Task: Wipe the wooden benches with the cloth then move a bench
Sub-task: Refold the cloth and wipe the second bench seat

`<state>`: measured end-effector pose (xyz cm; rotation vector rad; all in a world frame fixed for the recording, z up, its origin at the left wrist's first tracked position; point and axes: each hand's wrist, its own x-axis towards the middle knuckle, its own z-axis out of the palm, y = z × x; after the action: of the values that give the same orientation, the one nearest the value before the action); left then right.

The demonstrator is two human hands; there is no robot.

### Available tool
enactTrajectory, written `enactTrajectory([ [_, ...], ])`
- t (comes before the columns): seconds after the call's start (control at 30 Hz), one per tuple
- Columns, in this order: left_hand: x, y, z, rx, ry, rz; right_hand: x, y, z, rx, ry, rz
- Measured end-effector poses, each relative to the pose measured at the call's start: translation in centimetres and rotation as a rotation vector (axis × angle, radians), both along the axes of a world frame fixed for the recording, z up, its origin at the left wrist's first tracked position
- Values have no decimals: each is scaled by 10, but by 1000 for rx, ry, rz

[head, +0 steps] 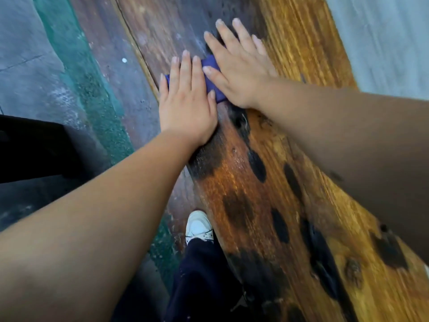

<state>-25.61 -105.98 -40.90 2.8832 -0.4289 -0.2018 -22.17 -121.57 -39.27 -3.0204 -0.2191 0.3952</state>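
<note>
While we press the folded blue cloth (210,76) flat under both hands at upper centre of the frame, fingers straight, left hand (188,108) and right hand (239,73) equally close, the wooden bench (267,194) runs lengthwise toward lower right.

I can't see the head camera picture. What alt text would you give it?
Two bare hands, the left hand and the right hand, press flat side by side on a folded blue cloth on a worn wooden bench. Below, a white shoe stands on the floor beside the bench.
</note>
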Motion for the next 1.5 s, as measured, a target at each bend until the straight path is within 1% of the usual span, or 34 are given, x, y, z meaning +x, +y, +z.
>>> enactTrajectory([
  [0.07,0,-3,1,-12,7,15,6,-4,2,-1,-4,51],
  [0.17,-5,-5,4,-32,33,37,-2,-4,0,25,-49,34],
  [0.27,-11,-4,8,-49,59,33,-17,2,-3,59,-80,-79],
  [0.37,-34,-8,14,-77,70,5,-54,6,-5,56,-111,-221],
  [0.47,-81,-14,21,-102,73,-32,-115,5,-4,85,-116,-289],
  [0.57,-148,-22,27,-123,115,-100,-188,-5,1,87,-99,-317],
  [0.77,-296,-38,45,-78,339,-262,-354,-25,13,52,33,-423],
  [0.83,-328,-41,50,-50,395,-315,-397,-23,19,30,90,-489],
  [0.9,-343,-43,54,-36,413,-332,-424,-17,25,39,116,-561],
  [1.03,-337,-45,50,-38,342,-295,-428,-6,29,132,60,-691],
  [1.13,-314,-55,42,15,331,-260,-410,-8,26,154,85,-762],
  [1.23,-294,-64,33,69,305,-306,-396,-17,16,87,92,-720],
  [1.33,-277,-66,20,63,233,-345,-379,-27,6,60,46,-659],
  [1.4,-257,-72,14,48,200,-326,-355,-36,3,43,25,-644],
  [1.5,-205,-94,7,17,146,-235,-293,-57,2,36,8,-623],
])
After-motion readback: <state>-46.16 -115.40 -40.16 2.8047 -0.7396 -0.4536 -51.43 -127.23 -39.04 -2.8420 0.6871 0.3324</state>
